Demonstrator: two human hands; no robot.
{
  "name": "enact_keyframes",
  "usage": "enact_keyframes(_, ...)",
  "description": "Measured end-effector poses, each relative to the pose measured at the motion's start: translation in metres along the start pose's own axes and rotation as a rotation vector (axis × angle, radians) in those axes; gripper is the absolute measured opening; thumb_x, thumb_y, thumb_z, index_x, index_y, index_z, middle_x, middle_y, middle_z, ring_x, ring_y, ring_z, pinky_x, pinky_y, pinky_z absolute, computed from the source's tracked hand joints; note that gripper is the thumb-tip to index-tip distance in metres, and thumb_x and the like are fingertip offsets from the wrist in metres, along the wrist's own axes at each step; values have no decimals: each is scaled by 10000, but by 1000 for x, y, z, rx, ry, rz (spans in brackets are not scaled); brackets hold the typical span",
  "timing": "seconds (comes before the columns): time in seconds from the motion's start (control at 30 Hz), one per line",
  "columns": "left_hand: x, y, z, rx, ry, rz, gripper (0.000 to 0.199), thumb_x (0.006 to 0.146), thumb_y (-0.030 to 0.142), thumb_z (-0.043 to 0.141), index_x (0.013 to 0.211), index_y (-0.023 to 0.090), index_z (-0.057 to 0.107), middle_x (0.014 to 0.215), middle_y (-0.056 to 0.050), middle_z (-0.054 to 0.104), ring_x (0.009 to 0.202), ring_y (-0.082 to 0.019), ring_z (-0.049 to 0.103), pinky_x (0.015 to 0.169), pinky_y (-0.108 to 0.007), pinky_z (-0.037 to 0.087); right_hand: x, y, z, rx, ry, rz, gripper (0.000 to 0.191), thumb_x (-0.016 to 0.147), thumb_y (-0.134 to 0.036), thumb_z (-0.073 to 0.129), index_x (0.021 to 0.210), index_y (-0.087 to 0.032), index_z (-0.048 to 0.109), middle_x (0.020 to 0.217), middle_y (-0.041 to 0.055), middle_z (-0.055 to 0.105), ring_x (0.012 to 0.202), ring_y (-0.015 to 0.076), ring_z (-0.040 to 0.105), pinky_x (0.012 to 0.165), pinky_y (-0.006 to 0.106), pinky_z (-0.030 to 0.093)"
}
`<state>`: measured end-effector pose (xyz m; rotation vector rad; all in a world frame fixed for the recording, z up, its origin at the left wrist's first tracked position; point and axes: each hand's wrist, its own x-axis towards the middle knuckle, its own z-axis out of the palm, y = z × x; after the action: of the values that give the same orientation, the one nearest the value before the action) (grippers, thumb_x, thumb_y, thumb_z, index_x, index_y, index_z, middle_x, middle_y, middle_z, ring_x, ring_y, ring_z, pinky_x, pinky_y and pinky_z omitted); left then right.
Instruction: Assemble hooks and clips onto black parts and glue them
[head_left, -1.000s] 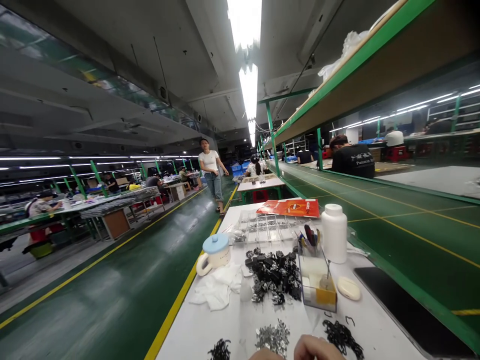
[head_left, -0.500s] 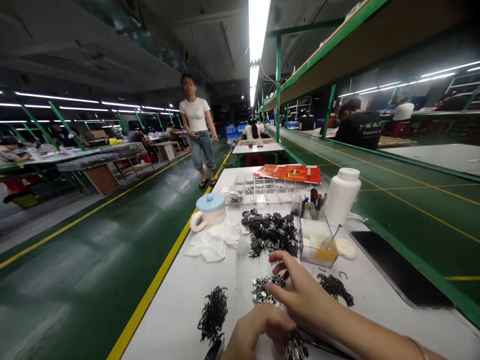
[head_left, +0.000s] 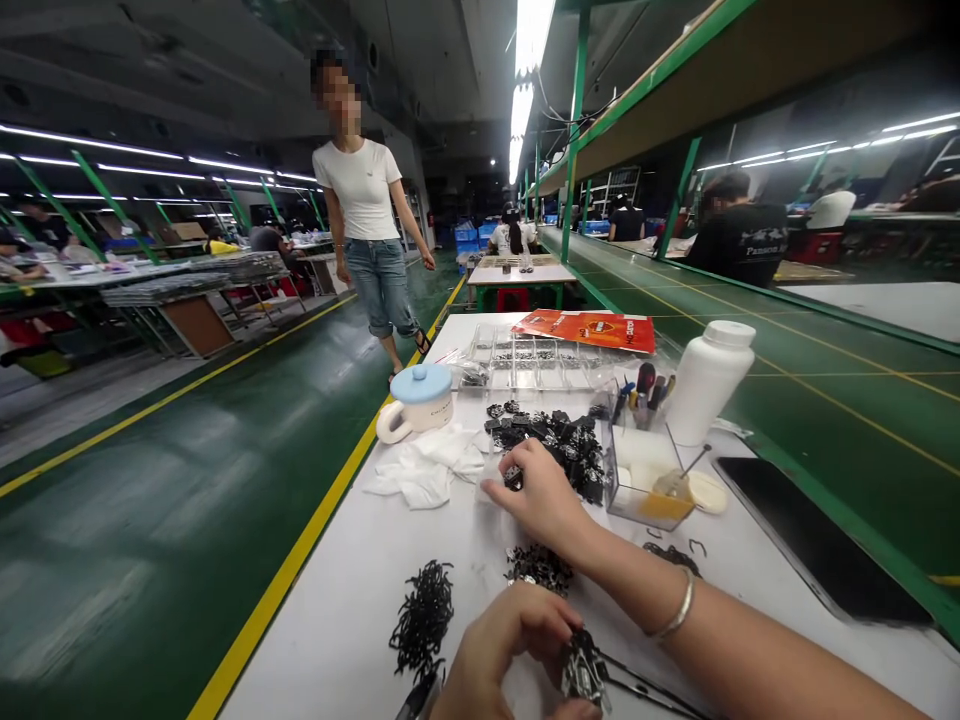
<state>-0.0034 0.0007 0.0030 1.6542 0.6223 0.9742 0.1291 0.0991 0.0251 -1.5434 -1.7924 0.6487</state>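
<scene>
My left hand [head_left: 506, 640] is low in the view, its fingers closed round a small black and silver part [head_left: 583, 668]. Farther forward, my right hand [head_left: 536, 490] reaches to the near left edge of a heap of black parts [head_left: 577, 440]; its thumb and fingers are curled round a small dark piece [head_left: 514, 478]. Between the hands lies a pile of small metal pieces [head_left: 538, 568]. Left of my left hand is a pile of thin black curved pieces [head_left: 424, 615]. Tweezers [head_left: 637, 685] lie right of the held part.
Behind the heap is a clear compartment tray [head_left: 517, 372]. A lidded mug [head_left: 424, 400] and white cloth [head_left: 427, 465] are left. A clear box [head_left: 649, 480], white bottle [head_left: 709, 385] and black phone [head_left: 814, 530] are right. A person [head_left: 367, 210] is in the left aisle.
My right hand has moved forward and left from above the metal pieces to the black heap. The part in my left hand shows more. The person in the aisle has come closer.
</scene>
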Motion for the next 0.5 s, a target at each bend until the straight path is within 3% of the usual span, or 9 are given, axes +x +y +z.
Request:
enact_keyframes(0.13,1,-2,-1,-18,-7,13,302,689,107,692,904,223,514,976,-39,583,836,-136,571,732,-217,472,-13,-2,-11,179,-132,45,160,839,-274,607,855,-132,533,760,-11,516,682,115,508,660,274,457)
enact_keyframes(0.27,2,-2,0,-26,-10,12,276,701,123,687,895,215,514,978,-47,574,796,-126,562,724,-221,469,-7,2,-2,355,-264,123,173,879,-286,572,867,-116,540,728,-16,528,608,90,518,569,226,465)
enact_keyframes(0.4,2,-7,-1,-52,-21,-12,249,719,213,698,888,199,516,973,-68,559,771,-120,549,704,-224,464,11,7,2,447,-177,200,193,898,-307,544,867,-116,535,729,-17,508,589,82,490,556,220,448)
enact_keyframes(0.5,4,-20,-5,-164,-61,-48,400,658,468,731,870,180,552,974,-87,568,730,-113,540,676,-230,464,11,4,-10,516,-114,204,182,885,-296,550,828,-129,505,683,-36,458,559,77,444,549,217,417)
